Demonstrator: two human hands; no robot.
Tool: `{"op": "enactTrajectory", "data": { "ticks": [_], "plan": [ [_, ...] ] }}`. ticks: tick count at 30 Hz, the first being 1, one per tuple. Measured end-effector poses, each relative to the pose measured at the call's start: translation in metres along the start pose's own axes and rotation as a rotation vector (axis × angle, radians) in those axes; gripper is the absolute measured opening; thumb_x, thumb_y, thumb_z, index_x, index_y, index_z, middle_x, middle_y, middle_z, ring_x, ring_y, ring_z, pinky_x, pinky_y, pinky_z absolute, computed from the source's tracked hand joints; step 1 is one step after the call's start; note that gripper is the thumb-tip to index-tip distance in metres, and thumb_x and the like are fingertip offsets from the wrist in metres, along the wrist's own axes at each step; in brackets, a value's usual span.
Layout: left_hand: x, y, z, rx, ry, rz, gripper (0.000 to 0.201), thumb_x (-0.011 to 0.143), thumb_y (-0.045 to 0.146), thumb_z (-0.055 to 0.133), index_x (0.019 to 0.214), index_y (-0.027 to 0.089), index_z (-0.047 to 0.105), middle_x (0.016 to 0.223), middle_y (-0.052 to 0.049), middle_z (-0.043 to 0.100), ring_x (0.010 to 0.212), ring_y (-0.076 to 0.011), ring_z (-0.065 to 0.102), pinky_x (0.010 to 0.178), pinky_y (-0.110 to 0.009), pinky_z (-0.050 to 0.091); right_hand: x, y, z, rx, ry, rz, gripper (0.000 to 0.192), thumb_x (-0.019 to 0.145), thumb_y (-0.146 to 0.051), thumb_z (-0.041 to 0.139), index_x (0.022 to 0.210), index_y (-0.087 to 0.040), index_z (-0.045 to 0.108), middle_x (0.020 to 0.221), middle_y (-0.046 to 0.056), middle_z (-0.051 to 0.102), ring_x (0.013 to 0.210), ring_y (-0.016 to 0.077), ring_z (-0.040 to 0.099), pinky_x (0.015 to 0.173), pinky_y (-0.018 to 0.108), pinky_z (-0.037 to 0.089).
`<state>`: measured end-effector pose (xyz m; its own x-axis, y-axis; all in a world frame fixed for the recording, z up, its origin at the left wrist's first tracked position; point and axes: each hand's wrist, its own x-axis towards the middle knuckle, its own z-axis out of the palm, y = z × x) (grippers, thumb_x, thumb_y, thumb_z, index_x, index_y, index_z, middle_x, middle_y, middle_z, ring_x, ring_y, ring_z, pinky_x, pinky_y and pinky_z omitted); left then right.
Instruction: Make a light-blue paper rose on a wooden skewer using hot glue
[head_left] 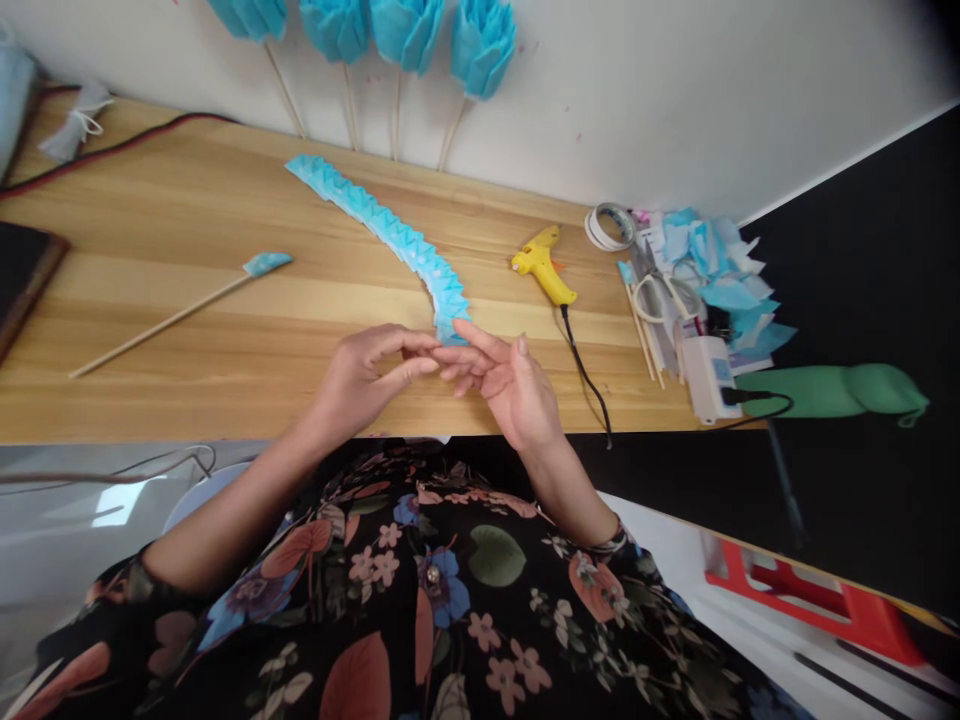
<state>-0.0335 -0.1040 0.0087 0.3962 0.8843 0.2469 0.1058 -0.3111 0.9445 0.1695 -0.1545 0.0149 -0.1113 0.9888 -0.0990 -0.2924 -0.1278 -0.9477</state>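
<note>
A long folded blue paper strip (390, 235) lies diagonally across the wooden table (187, 240), and its near end reaches my fingertips. My left hand (360, 378) is curled, with thumb and forefinger closing around the fingertips of my right hand (506, 388) right at the strip's end. I cannot tell whether the left fingers pinch the paper. My right hand is turned palm-up with its fingers spread and holds nothing. Both hands hover over the table's front edge.
A yellow glue gun (544, 265) with a black cord lies right of the strip. A stick with a blue tip (176, 315) lies at left. Tape rolls (609, 226), scissors (664, 290), blue paper scraps (720, 270) and a white power strip (705, 375) crowd the right end. Blue paper flowers on sticks (409, 35) lean against the wall.
</note>
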Motion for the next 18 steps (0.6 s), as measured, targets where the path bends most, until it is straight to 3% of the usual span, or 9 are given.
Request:
{"op": "enactTrajectory", "data": {
  "ticks": [4, 7, 10, 13, 15, 18],
  "plan": [
    [0.002, 0.002, 0.003, -0.035, 0.043, 0.041, 0.013, 0.093, 0.038, 0.084, 0.093, 0.025, 0.084, 0.089, -0.005, 0.081, 0.080, -0.0205, 0.073, 0.077, -0.034, 0.056, -0.001, 0.001, 0.002, -0.017, 0.014, 0.045, 0.067, 0.102, -0.077, 0.043, 0.129, -0.027, 0.078, 0.115, 0.008, 0.086, 0.095, 0.0210, 0.077, 0.073, 0.034, 0.060],
    [0.003, 0.004, 0.009, -0.132, 0.151, 0.040, 0.013, 0.088, 0.039, 0.088, 0.086, 0.026, 0.085, 0.087, -0.004, 0.078, 0.082, -0.0201, 0.070, 0.076, -0.034, 0.056, -0.001, 0.000, 0.006, 0.042, 0.004, 0.105, 0.068, 0.102, -0.076, 0.041, 0.132, -0.026, 0.076, 0.123, 0.009, 0.084, 0.095, 0.0209, 0.077, 0.074, 0.033, 0.061],
    [0.004, 0.005, 0.016, -0.359, 0.270, -0.053, 0.016, 0.083, 0.040, 0.093, 0.080, 0.027, 0.083, 0.086, -0.002, 0.074, 0.085, -0.0186, 0.067, 0.079, -0.032, 0.055, 0.000, -0.003, 0.011, 0.158, -0.019, 0.221, 0.074, 0.105, -0.077, 0.027, 0.139, -0.028, 0.070, 0.135, 0.008, 0.079, 0.100, 0.0220, 0.078, 0.074, 0.034, 0.062],
    [0.007, 0.004, 0.020, -0.658, 0.290, -0.215, 0.025, 0.079, 0.043, 0.096, 0.075, 0.026, 0.078, 0.084, 0.000, 0.070, 0.079, -0.0156, 0.063, 0.074, -0.029, 0.054, 0.003, -0.005, 0.016, 0.260, -0.028, 0.309, 0.077, 0.107, -0.075, 0.014, 0.146, -0.032, 0.064, 0.140, 0.008, 0.076, 0.109, 0.0229, 0.077, 0.075, 0.035, 0.063],
    [0.009, 0.003, 0.020, -0.796, 0.272, -0.300, 0.030, 0.079, 0.043, 0.096, 0.074, 0.024, 0.073, 0.081, 0.001, 0.067, 0.074, -0.0135, 0.060, 0.072, -0.028, 0.053, 0.004, -0.006, 0.017, 0.329, -0.031, 0.326, 0.076, 0.108, -0.072, 0.012, 0.146, -0.032, 0.063, 0.133, 0.008, 0.079, 0.108, 0.0222, 0.077, 0.076, 0.035, 0.063],
    [0.011, 0.003, 0.017, -0.840, 0.242, -0.312, 0.036, 0.083, 0.043, 0.092, 0.073, 0.021, 0.065, 0.078, 0.001, 0.062, 0.070, -0.0125, 0.058, 0.072, -0.027, 0.053, 0.005, -0.004, 0.013, 0.395, 0.017, 0.340, 0.075, 0.109, -0.071, 0.013, 0.138, -0.029, 0.068, 0.111, 0.006, 0.083, 0.097, 0.0204, 0.076, 0.072, 0.032, 0.061]
  ]
}}
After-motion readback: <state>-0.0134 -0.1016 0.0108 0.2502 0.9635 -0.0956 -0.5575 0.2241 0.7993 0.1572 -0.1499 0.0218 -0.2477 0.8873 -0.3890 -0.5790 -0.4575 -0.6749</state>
